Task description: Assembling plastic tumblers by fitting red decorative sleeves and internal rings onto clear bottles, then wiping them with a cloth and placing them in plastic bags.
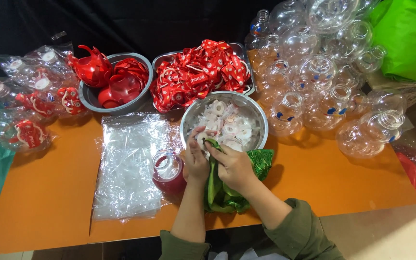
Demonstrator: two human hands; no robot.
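Note:
My left hand (196, 156) and my right hand (234, 166) meet at the near rim of a round metal bowl (258, 118) holding several white plastic rings (227, 125). The left fingers pinch a white ring at the bowl's edge. The right hand grips a green strap (215, 183) that runs down into a bundle of green straps (263, 161) on the orange table. A clear round bottle with a red base (167, 171) stands just left of my left wrist.
A stack of clear plastic bags (128, 163) lies to the left. Behind are a metal bowl of red caps (116, 82), a tray of red straps (198, 72), packed bottles at far left (25, 106) and several empty clear bottles (323, 72) at right. A green bag (408, 38) sits at the back right.

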